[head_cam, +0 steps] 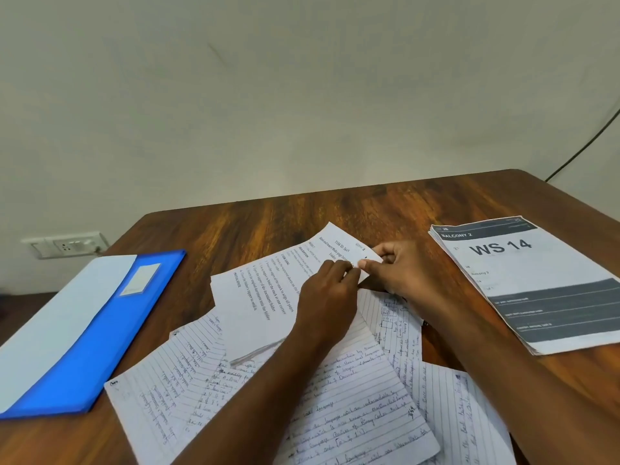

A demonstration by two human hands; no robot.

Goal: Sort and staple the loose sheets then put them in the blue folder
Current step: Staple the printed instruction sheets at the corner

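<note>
On the wooden bench (pixel 335 209), both hands meet at the far right corner of a printed sheet (pixel 265 297) that lies tilted on top of a scatter of papers. The left hand (pixel 330 290) lies across the right part of this sheet, its fingers curled at the corner, and its grip appears to pinch the paper's edge against the other hand's. The right hand (pixel 402 270) comes from the right side, thumb and forefinger pressed together on the same corner, so its grip pinches the printed sheet as well. The corner is slightly raised off the pile between the two hands.

Under the printed sheet, several handwritten lined sheets (pixel 352 407) fan out loosely toward the near edge of the bench, overlapping one another at different angles, with both forearms passing above them.

The blue folder (pixel 110 333) lies closed at the left side of the bench, well apart from the hands, with a white sheet (pixel 57 317) resting on its left part and a pale label on its cover.

At the right, a separate stack of printed pages (pixel 536 286) reading "WS 14" lies flat near the bench's edge. A wall socket (pixel 67 245) sits on the wall to the left, and a dark cable (pixel 583 146) runs down the wall at the right.
</note>
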